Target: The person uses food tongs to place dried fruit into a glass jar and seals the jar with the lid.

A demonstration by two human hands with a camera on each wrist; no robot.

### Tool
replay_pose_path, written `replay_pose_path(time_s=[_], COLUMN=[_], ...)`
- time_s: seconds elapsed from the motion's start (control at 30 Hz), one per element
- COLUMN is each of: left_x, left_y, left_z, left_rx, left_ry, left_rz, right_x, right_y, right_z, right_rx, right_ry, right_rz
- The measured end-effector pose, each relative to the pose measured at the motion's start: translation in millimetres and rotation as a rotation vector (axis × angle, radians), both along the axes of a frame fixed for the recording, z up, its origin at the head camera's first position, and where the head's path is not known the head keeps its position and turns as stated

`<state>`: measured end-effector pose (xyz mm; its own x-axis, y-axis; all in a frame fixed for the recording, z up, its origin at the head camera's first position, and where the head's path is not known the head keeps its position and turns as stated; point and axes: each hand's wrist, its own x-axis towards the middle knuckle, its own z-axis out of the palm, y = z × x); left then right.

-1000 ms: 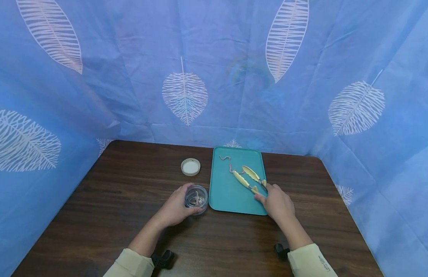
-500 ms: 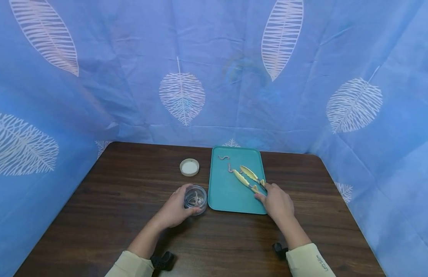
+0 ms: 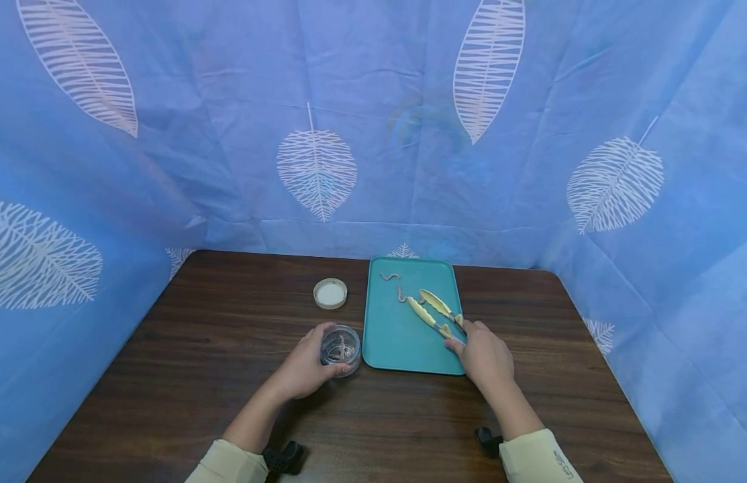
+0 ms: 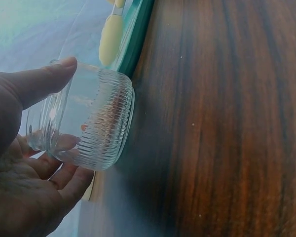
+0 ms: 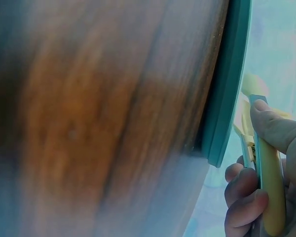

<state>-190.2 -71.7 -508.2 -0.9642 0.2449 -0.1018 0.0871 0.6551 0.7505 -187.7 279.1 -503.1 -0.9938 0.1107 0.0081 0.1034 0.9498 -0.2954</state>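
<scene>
My left hand (image 3: 303, 362) grips a clear ribbed glass jar (image 3: 341, 351), thumb on the near side and fingers round the far side. Something pinkish and worm-like shows inside the jar (image 4: 106, 118). With my right hand (image 3: 486, 355) I hold yellow-tipped tongs (image 3: 430, 315) by their handles, thumb along one arm in the right wrist view. The tongs' tips are spread over a teal tray (image 3: 403, 349). On that tray lie pink worm-like pieces: one wavy piece (image 3: 390, 276) at the far left, a curved piece (image 3: 400, 294) by the left tip, and another (image 3: 422, 300) partly hidden between the tips.
A round lid (image 3: 330, 294) with a pale inside lies behind the jar, left of the tray. Everything stands on a dark wooden table (image 3: 228, 335). Blue cloth (image 3: 373, 168) with white leaf prints hangs behind and at both sides.
The head view shifts slightly. Both hands keep their places, left on the jar and right on the tongs, and the tongs' tips remain spread near the same pieces.
</scene>
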Motion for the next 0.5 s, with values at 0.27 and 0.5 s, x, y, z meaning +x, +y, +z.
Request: replay_pose_path(time_s=[0.27,0.5], left_x=[-0.3,0.5], left_y=[-0.3,-0.9], left_z=[-0.6,-0.8], left_rx=[0.006,0.013], left_ry=[-0.004,-0.013], left_rz=[0.004,0.004], right_x=[3.9,6.8], right_y=[-2.6,-4.4], right_z=[4.6,3.4], right_rx=[-0.005,-0.036], right_ry=[0.009,-0.006], right_rz=[-0.01,-0.028])
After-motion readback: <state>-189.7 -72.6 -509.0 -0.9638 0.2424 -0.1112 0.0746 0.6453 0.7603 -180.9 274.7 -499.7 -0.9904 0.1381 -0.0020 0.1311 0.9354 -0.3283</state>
